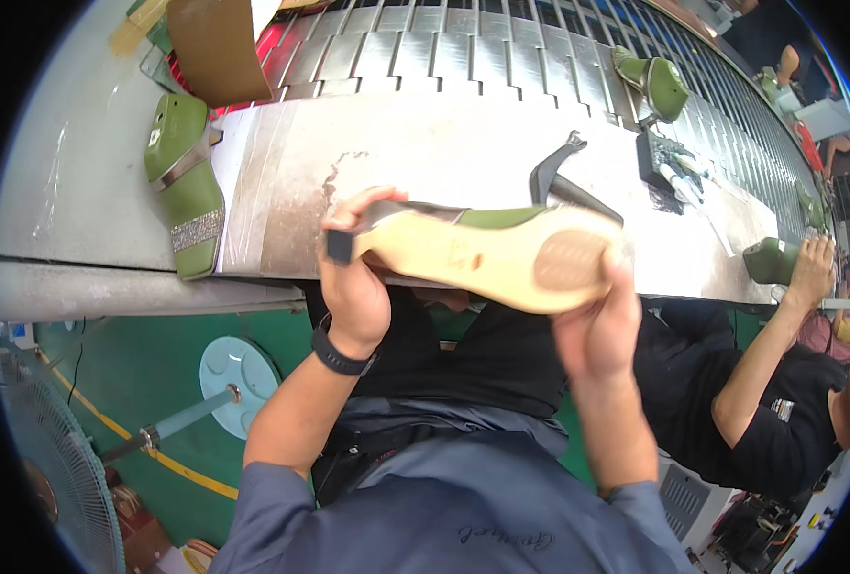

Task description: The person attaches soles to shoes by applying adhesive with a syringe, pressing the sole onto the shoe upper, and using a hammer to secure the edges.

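In front of me, above the table's near edge, I hold a green heeled shoe (487,249) with its pale tan sole turned up toward me. My left hand (360,277) is wrapped around its heel end, beside the dark heel tip. Around the toe end closes my right hand (602,320), slightly blurred. Just behind the shoe lies a metal hand tool with black handles (563,172), partly hidden by it. Another green shoe (186,187), with a glittery band, rests on its side on the table to the left.
A slatted metal conveyor (425,53) runs along the back, carrying another green shoe (659,86). Right of the tool sits a black tray (669,167) with white pen-like items. A co-worker's hand (812,273) grips a green shoe at far right. A fan (56,469) stands lower left.
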The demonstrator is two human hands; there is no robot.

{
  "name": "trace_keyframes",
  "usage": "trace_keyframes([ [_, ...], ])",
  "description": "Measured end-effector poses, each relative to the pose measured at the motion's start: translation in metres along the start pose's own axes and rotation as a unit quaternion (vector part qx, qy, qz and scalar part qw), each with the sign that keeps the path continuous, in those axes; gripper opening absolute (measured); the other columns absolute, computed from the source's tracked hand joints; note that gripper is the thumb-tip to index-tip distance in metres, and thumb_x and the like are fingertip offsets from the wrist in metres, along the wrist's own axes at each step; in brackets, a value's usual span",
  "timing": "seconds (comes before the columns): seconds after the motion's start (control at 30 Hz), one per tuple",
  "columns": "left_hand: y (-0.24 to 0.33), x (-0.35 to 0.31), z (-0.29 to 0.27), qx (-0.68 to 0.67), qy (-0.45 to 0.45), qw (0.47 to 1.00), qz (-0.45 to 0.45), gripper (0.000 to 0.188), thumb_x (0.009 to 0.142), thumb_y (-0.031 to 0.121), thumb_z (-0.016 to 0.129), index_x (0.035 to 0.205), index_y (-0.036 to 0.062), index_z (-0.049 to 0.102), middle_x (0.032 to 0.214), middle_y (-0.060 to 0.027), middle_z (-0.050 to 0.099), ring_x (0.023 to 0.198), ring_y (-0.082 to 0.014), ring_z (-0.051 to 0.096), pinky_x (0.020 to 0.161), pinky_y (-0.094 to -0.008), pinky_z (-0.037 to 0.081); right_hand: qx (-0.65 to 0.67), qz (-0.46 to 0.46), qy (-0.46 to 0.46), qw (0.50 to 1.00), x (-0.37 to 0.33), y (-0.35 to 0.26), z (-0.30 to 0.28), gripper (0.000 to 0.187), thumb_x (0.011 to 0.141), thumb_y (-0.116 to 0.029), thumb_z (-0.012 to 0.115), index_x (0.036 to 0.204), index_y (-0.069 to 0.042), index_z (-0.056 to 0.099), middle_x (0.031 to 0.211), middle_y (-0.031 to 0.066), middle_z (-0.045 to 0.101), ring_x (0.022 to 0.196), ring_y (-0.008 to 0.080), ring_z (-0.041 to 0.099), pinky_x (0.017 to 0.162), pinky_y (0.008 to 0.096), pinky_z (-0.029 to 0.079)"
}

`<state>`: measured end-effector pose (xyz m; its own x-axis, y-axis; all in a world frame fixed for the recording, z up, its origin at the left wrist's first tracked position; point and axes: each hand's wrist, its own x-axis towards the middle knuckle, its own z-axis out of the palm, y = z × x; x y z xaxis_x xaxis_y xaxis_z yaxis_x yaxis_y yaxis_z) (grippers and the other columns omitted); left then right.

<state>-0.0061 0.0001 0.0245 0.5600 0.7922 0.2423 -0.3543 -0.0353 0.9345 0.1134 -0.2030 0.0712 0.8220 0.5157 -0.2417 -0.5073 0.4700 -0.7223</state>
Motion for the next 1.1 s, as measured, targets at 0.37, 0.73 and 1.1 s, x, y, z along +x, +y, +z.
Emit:
trace_keyframes([
  [0.37, 0.029, 0.064, 0.019, 0.127, -0.208, 0.963, 0.113, 0.088, 0.107, 0.07, 0.023, 0.093, -0.0016, 0.072, 0.086, -0.0081, 0.072, 0.08, -0.0163, 0.066, 0.074, -0.0299, 0.052, -0.573, -0.306, -0.242, 0.721, 0.012, -0.019, 0.084, 0.055, 0.076, -0.004, 0.082, 0.129, -0.003, 0.067, 0.103, 0.0132, 0.069, 0.074, 0.0241, 0.065, 0.064, 0.0352, 0.053],
  [0.73, 0.019, 0.068, 0.004, 0.057, -0.227, 0.971, 0.042, 0.115, 0.093, 0.087, 0.001, 0.103, -0.0036, 0.072, 0.107, -0.0133, 0.068, 0.102, -0.0217, 0.063, 0.095, -0.0349, 0.048, -0.556, -0.542, -0.294, 0.557, 0.018, -0.005, 0.088, 0.031, 0.075, -0.001, 0.088, 0.102, 0.003, 0.074, 0.075, 0.011, 0.069, 0.061, 0.0226, 0.066, 0.054, 0.0313, 0.051],
  [1.1, 0.011, 0.068, 0.004, 0.062, -0.205, 0.97, 0.116, 0.104, 0.102, 0.076, 0.004, 0.097, -0.0009, 0.075, 0.098, -0.0123, 0.071, 0.094, -0.0214, 0.063, 0.088, -0.0339, 0.049, -0.53, -0.562, -0.28, 0.571, 0.033, 0.017, 0.09, 0.029, 0.075, -0.001, 0.087, 0.101, 0.003, 0.075, 0.077, 0.0113, 0.07, 0.061, 0.0223, 0.066, 0.053, 0.0324, 0.051],
])
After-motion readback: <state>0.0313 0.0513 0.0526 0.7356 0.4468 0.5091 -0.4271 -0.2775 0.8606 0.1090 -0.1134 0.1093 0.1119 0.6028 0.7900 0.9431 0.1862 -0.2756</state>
